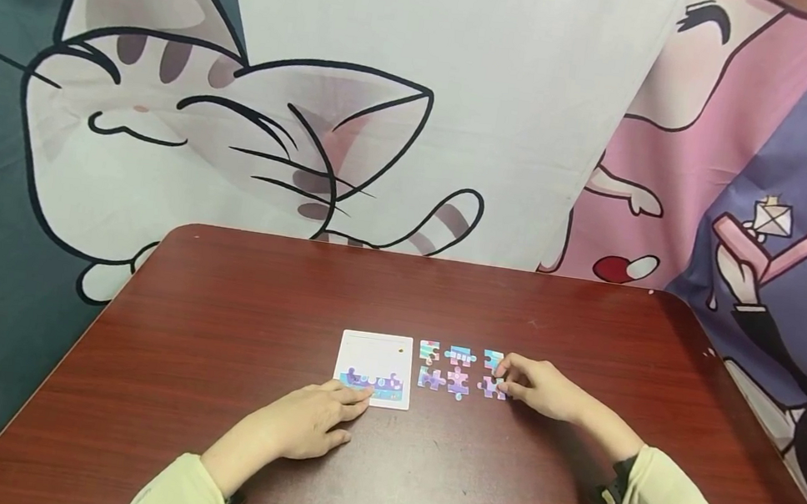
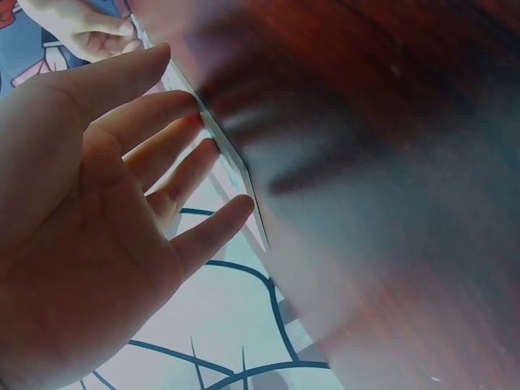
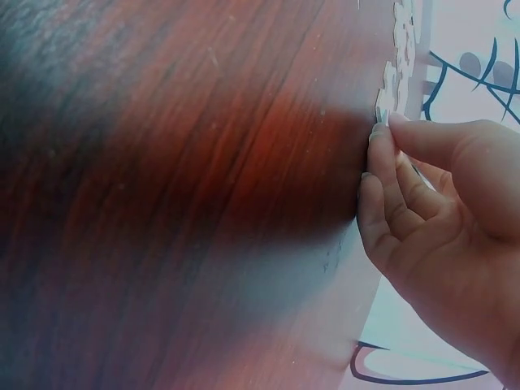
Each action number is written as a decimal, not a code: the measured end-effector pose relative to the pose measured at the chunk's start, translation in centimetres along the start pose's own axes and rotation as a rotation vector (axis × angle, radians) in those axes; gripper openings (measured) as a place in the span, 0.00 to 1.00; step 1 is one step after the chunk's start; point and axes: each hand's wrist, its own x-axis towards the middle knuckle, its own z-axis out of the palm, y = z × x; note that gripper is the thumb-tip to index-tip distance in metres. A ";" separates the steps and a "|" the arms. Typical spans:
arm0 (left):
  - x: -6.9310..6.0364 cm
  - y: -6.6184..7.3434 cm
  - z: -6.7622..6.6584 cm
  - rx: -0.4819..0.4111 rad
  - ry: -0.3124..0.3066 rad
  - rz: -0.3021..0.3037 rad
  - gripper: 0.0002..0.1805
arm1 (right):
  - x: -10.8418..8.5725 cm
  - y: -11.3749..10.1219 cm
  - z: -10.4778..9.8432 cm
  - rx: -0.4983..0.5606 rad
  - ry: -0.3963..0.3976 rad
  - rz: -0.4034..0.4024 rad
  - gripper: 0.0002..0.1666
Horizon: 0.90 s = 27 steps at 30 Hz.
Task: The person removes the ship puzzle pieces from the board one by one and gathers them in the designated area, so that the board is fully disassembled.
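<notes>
In the head view, a white square puzzle board (image 1: 376,354) lies on the table, its lower part filled with joined purple and blue pieces (image 1: 371,382). My left hand (image 1: 311,419) rests with extended fingers on the board's near edge. To the right of the board lie several loose jigsaw pieces in two rows, among them a pink-purple one (image 1: 458,379) and a blue one (image 1: 460,355). At the right end, my right hand (image 1: 545,389) pinches the edge of the lower-right jigsaw piece (image 1: 488,387) between thumb and fingers. The right wrist view shows the fingertips (image 3: 379,134) at a piece's edge.
The reddish-brown wooden table (image 1: 278,287) has rounded far corners. Behind it hangs a cloth backdrop (image 1: 514,89) with cartoon drawings, reaching down to the table's far edge.
</notes>
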 end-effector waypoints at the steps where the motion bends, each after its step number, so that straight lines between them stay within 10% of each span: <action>1: 0.0 0.0 0.0 0.002 0.001 0.000 0.26 | 0.0 0.0 0.0 -0.001 -0.001 0.005 0.07; 27: -0.1 0.3 0.2 0.060 0.025 0.002 0.25 | 0.4 -0.3 -1.4 -0.034 0.030 0.041 0.12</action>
